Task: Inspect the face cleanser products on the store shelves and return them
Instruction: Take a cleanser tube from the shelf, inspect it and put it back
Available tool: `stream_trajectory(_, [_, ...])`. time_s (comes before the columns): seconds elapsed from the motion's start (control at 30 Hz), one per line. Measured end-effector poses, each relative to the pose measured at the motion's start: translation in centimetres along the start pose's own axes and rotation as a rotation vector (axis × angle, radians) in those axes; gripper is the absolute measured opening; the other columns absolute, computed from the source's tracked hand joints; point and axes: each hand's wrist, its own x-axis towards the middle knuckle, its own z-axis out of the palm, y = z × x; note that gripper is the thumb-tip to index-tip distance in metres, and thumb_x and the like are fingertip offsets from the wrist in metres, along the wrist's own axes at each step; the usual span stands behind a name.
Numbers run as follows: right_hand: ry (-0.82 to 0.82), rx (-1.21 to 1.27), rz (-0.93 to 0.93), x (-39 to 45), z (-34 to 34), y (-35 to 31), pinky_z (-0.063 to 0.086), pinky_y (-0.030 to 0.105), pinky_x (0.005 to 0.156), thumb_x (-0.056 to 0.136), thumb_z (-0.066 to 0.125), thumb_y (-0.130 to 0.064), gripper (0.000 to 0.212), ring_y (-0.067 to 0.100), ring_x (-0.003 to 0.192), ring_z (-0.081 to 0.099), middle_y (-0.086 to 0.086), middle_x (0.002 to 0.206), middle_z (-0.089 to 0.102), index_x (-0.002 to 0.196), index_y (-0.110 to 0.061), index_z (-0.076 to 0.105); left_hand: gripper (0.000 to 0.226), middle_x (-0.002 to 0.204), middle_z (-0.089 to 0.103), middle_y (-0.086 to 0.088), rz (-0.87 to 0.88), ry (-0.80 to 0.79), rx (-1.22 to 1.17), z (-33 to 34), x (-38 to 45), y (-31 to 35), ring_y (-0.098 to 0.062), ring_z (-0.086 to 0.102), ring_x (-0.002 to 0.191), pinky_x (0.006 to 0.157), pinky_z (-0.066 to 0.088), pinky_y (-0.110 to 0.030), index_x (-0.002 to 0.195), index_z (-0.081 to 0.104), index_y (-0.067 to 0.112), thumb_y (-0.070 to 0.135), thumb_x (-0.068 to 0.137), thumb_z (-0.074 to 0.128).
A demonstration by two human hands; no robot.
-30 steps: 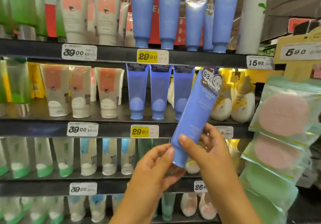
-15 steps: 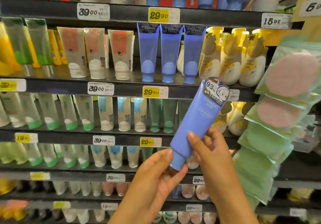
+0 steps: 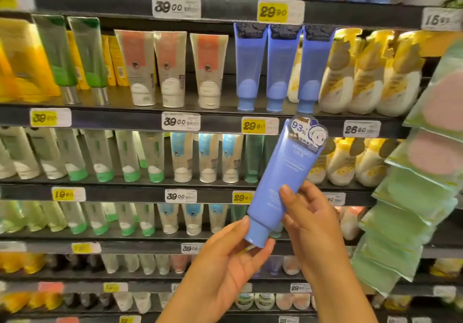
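- The dark, multi-tier store shelves (image 3: 220, 124) fill the view, each tier carrying rows of cleanser tubes standing cap-down behind price tags; the closest match to the held item is a row of three periwinkle-blue plastic tubes (image 3: 278, 69) on the second tier from the top, above a yellow 29.90 price tag (image 3: 259, 125).
- A hanging strip of pale green pouches with pink round pads (image 3: 423, 162) drapes down the right edge, close beside the hands.
- The periwinkle-blue soft plastic face cleanser tube with a round screw cap and a printed sticker at its crimped top (image 3: 285, 179) is held in the air in front of the shelves, tilted with its cap down and to the left, touching no shelf.
- It looks light and squeezable, with a smooth skin that could slip; the stiffer shoulder near the cap seems the surest place to grip, and the flat crimp is a poor one.
- Its contents cannot be seen; the cap appears closed.
- The right hand (image 3: 310, 220) grips the tube's lower body, thumb across the front and fingers curled behind.
- The left hand (image 3: 225, 257) is open, its fingers loosely cupped beside and under the cap, touching it lightly.
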Motion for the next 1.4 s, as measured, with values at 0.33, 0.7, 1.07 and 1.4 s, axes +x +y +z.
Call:
stream_trajectory(0.33, [-0.002,0.190,0.005,-1.3,4.2,2.4,0.057,0.025,0.063,0.070,0.060,-0.012,0.038,0.016,0.081,0.071,0.004,0.090,0.075,0.107,-0.009,0.053,0.040,0.110,0.066,-0.026,-0.093,-0.035,-0.077,-3.4,-1.3,3.5,-0.031,0.070,0.082,0.066,0.060,-0.040,0.106,0.063,-0.008,0.013,0.073,0.061])
stream_trajectory(0.7, [0.059,-0.065,0.010,-2.8,4.4,2.3,0.055,0.037,0.079,0.065,0.064,-0.030,0.049,0.017,0.086,0.067,0.000,0.087,0.070,0.108,-0.008,0.057,0.050,0.099,0.070,-0.020,-0.053,-0.088,0.159,-4.4,-1.1,3.2,-0.024,0.071,0.080,0.063,0.058,-0.030,0.115,0.057,-0.008,0.007,0.067,0.065])
stream_trajectory(1.07, [0.034,0.034,0.007,-2.9,3.6,1.8,0.054,0.028,0.055,0.076,0.058,-0.029,0.028,0.014,0.070,0.067,0.003,0.082,0.072,0.097,-0.012,0.067,0.023,0.082,0.068,-0.023,-0.141,-0.183,0.077,-3.2,-1.1,2.7,-0.027,0.068,0.068,0.063,0.059,-0.034,0.081,0.073,-0.007,0.010,0.068,0.064])
stream_trajectory(1.4, [0.018,0.049,0.035,-2.2,3.1,1.6,0.058,0.028,0.072,0.077,0.055,-0.029,0.036,0.018,0.086,0.069,0.008,0.097,0.073,0.105,-0.010,0.065,0.040,0.093,0.068,-0.024,-0.086,-0.065,0.081,-3.0,-0.5,2.5,-0.029,0.068,0.068,0.059,0.059,-0.034,0.102,0.060,-0.010,0.007,0.067,0.066])
